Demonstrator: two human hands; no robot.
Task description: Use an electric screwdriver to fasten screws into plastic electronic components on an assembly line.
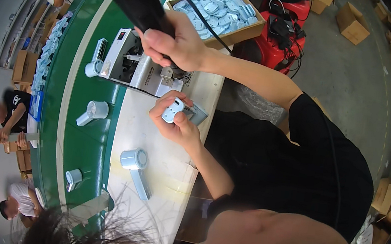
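Both hands closed on their loads: black tool above, pale blue piece below.
Watching remotely, I see the right hand (179, 41) wrapped around a black handheld tool (144, 4) at upper center, its lower end angled down to the front of a boxy metal machine (145, 73); I cannot tell whether they touch. Just below, at mid-frame, the left hand (176, 119) clasps the pale blue piece (173, 110), its rounded, holed end facing my view. Lower center, I see a pale blue round-headed unit (135, 159) lying on the white table (169, 173); similar units (97, 109) sit on the green belt (97, 158) at left. A cardboard box (244, 33) of pale blue parts (218, 6) stands upper center.
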